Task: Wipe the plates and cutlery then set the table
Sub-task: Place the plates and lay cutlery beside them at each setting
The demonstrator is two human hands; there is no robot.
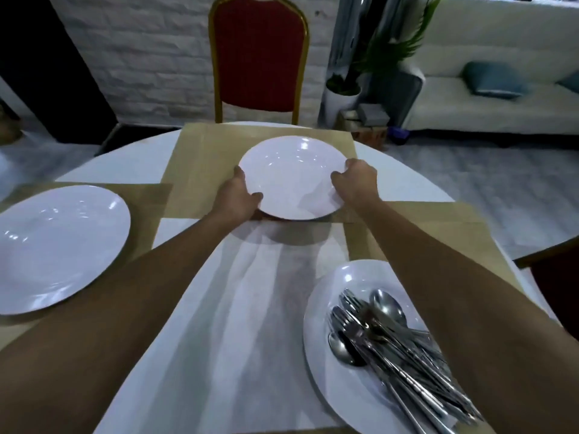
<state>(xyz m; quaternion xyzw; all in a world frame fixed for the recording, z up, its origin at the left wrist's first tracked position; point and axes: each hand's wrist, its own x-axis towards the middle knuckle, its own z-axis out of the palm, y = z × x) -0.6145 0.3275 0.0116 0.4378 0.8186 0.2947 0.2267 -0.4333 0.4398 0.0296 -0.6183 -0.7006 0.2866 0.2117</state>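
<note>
Plates and cutlery are spread over a round white desk [244, 324], with a red chair [258, 54] with a gold frame standing at its far side. Three tan placemats lie on it: the far placemat [203, 164] before the chair, the left placemat [147, 195] and the right placemat [438, 227].

Both bare forearms reach straight forward across the desk, converging on the held plate [291, 177]. The left hand [239, 195] takes its left rim, thumb laid on top and fingers tucked along the edge. The right hand [357, 180] takes the right rim, thumb over the top and fingers curled round the edge. Each grip pinches the rim.

The held plate is white, glossy and shallow, and sits over the near part of the far placemat, its near edge past the mat's border. A dark shadow falls on the desk beneath it. Whether it touches the mat cannot be told.

The left plate [59, 245], equally white, lies flat on the left placemat. The right plate [332, 380] lies on the right placemat, partly under the right forearm, and carries the cutlery [385, 339]: a loose heap of steel forks and spoons, heads pointing away.
</note>
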